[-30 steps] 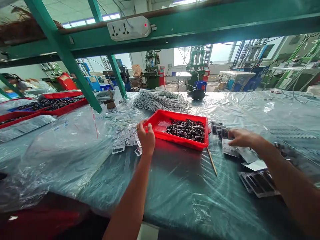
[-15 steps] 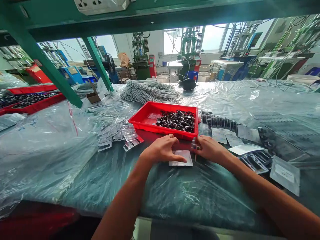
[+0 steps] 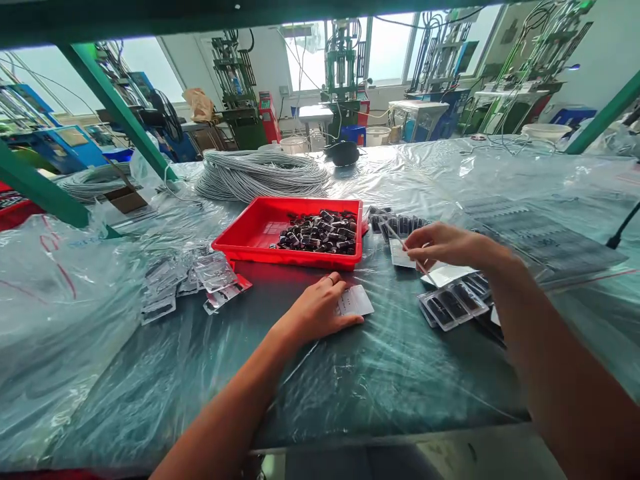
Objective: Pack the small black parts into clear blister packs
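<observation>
Leftmost, a clear plastic sheet (image 3: 35,320) with a red strip lies crumpled across the bench (image 3: 300,393), beside the foot of a green post (image 3: 45,190). Next, a small open box (image 3: 127,199) stands near the post, and nearer the viewer lies a loose heap of clear packs (image 3: 167,280), one of them showing a red patch. Behind the red tray (image 3: 255,230) rests a coil (image 3: 260,177) of grey cable. The tray sits at the middle of the bench; its left part is bare red, while black parts (image 3: 320,233) are piled toward its right end. Just in front of the tray, the left hand (image 3: 317,310) lies low over a white card (image 3: 359,300), its thumb held wide of the fingers; the card is flat on the bench and partly covered by the hand. To the right, the right hand (image 3: 443,247) is raised, thumb and fingers narrowed on a thin stick (image 3: 395,232), which slants across the fingertips. Beyond this hand runs a row of black packs (image 3: 405,223); below it lie white paper (image 3: 447,273) and filled packs (image 3: 453,305). Farthest right, a black cable (image 3: 625,227) meets a flat plastic stack (image 3: 545,240).
</observation>
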Demonstrator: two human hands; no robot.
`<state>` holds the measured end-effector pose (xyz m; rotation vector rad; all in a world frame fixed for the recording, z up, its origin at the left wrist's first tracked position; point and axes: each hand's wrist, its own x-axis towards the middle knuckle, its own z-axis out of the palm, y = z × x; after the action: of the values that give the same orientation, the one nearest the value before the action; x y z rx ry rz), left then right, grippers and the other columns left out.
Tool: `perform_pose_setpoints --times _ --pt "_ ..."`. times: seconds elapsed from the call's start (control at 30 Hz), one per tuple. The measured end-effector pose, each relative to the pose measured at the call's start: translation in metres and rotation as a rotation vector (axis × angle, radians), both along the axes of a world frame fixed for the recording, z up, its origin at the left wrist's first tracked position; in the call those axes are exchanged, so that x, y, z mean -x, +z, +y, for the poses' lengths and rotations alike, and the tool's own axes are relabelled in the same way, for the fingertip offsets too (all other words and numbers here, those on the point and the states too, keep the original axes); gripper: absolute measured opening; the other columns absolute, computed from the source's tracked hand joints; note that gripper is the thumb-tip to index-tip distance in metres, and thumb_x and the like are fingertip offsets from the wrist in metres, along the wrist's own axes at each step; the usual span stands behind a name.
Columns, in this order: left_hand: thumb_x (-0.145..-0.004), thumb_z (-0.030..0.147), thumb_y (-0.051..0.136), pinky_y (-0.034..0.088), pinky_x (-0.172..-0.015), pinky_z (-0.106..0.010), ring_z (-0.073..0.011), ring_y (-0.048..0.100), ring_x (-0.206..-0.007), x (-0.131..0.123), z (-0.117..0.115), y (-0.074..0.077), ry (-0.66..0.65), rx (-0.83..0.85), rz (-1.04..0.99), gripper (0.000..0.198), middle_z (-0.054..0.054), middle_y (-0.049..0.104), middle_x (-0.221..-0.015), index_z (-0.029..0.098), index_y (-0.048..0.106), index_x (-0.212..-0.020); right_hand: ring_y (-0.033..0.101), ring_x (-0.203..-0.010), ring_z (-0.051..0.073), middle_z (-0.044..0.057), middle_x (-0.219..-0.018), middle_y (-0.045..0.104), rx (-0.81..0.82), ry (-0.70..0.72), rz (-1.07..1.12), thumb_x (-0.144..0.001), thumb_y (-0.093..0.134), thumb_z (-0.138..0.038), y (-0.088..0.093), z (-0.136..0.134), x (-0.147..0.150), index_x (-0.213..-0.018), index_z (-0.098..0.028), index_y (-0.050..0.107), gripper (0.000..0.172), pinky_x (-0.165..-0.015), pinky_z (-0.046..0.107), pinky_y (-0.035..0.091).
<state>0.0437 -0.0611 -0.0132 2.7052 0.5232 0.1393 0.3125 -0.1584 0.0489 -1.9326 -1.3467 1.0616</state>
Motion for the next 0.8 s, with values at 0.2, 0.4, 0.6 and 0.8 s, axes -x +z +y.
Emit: perform_pose_setpoints --times 0.2,0.4,0.6,0.8 --pt "-0.077 0.054 0.073 0.054 -0.091 -0.040 -0.0281 0.063 -0.104 -0.009 -0.014 -0.013 0.081 -0.008 -0.108 0.058 -0.011 0.062 -0.116 0.018 0.063 -0.122 0.042 -0.053 0.010 -0.002 -0.060 0.041 -0.680 -0.130 0.657 -0.066 0.059 -0.023 0.007 0.005 0.036 -0.056 -0.020 0.043 0.019 -0.054 0.027 0.042" --pt "-0.078 0.055 0.072 0.054 -0.090 -0.042 -0.0290 0.064 -0.103 -0.013 -0.019 -0.013 0.123 0.000 -0.077 0.059 -0.011 0.062 -0.116 0.017 0.062 -0.123 0.015 -0.042 0.006 -0.008 -0.044 0.018 -0.617 -0.130 1.003 -0.076 0.065 -0.044 -0.035 0.031 0.106 -0.044 -0.022 0.024 0.057 -0.042 0.024 0.015" --pt "-0.077 0.053 0.074 0.054 -0.090 -0.043 -0.0291 0.064 -0.101 -0.014 -0.021 -0.010 0.135 0.030 -0.061 0.060 -0.011 0.062 -0.115 0.015 0.062 -0.122 0.014 -0.038 0.005 -0.009 -0.041 0.016 -0.672 -0.183 0.997 -0.079 0.066 -0.051 -0.048 0.036 0.114 -0.043 -0.022 0.022 0.064 -0.040 0.024 0.011" --pt "-0.077 0.050 0.075 0.054 -0.091 -0.042 -0.0299 0.063 -0.106 -0.014 -0.019 -0.016 0.109 0.008 -0.105 0.052 -0.011 0.063 -0.115 0.018 0.064 -0.116 0.015 -0.037 0.003 -0.010 -0.041 0.019 -0.708 -0.115 0.839 -0.077 0.065 -0.050 -0.050 0.036 0.125 -0.043 -0.022 0.025 0.059 -0.039 0.023 0.012"
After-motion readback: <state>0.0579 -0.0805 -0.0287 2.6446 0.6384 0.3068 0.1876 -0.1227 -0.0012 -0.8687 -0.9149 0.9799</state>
